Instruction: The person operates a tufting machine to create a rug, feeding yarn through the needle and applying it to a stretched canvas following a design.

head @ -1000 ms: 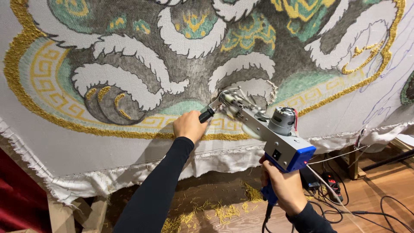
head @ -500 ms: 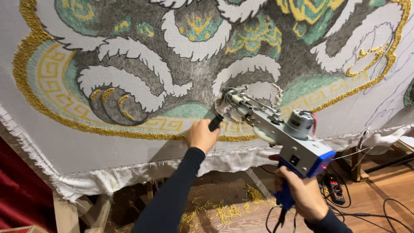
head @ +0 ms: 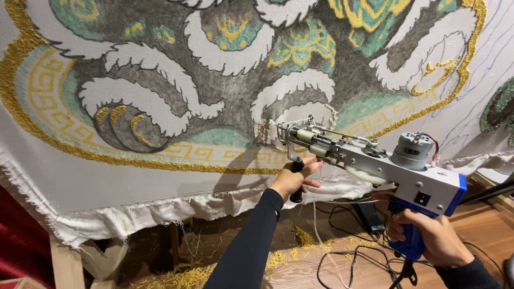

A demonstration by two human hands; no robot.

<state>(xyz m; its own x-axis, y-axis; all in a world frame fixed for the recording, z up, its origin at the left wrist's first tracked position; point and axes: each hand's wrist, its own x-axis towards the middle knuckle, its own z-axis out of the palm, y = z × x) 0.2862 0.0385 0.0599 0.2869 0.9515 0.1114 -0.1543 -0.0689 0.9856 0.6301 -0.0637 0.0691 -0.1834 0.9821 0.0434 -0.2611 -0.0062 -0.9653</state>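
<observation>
Person stands before a stretched tufting cloth (head: pixel 160 176) on a wooden frame (head: pixel 67 265), holding a tufting gun (head: pixel 375 166) in both hands. The work in hand, judging by the pose, is tufting along the lower part of the pattern — the gun's needle end (head: pixel 284 134) is at or just off the cloth, near a pale, unfilled patch beside the white curl (head: pixel 292 88); actual contact cannot be told from this angle.

Left hand (head: pixel 294 179): fingers wrapped closed around the black front handle (head: pixel 296 184) under the gun's nose, arm in a dark sleeve reaching up from below. Right hand (head: pixel 428 235): closed around the blue rear grip (head: pixel 409 243), below the grey body with its motor (head: pixel 412 150) on top. Whether a finger rests on the trigger is hidden.

The design is largely filled — grey ground, green areas, gold border (head: pixel 134 160) with a key pattern running along the bottom. Loose cloth edge hangs frayed below the frame. Yellow yarn clippings (head: pixel 187 275) litter the wooden floor (head: pixel 482 225), with black cables (head: pixel 348 262) trailing under the gun.

Judgement on the next move: the gun would need to be pressed square and firm to the cloth, both hands steadying it, and guided along the outline of the unfilled patch without straying into the finished gold line just below.
</observation>
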